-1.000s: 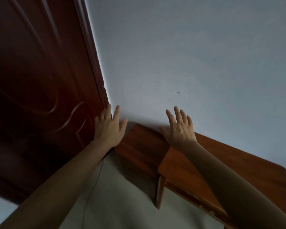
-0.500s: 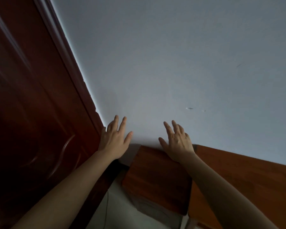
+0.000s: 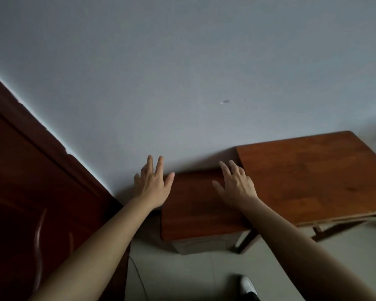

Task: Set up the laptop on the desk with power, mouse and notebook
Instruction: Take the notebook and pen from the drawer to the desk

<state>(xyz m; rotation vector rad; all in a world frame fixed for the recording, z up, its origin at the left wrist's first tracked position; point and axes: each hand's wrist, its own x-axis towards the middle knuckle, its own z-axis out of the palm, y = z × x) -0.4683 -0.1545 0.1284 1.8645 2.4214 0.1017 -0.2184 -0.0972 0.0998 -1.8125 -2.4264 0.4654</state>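
A brown wooden desk (image 3: 308, 177) stands against the pale wall at the right, its top bare. A lower wooden cabinet (image 3: 195, 209) sits beside it on the left. My left hand (image 3: 153, 183) is stretched forward with fingers spread, over the cabinet's left edge near the wall, holding nothing. My right hand (image 3: 237, 184) is also spread and empty, above the cabinet top close to the desk's left edge. No laptop, mouse, notebook or power adapter is in view.
A dark red-brown wooden door (image 3: 30, 203) fills the left side. A thin cable (image 3: 139, 276) lies on the pale tiled floor (image 3: 193, 279) near the door. A white shoe tip (image 3: 248, 287) shows at the bottom.
The view has swung right and down: the door has slid left, and the desk and cabinet have come into fuller view. Both hands stay spread and empty, now over the cabinet.
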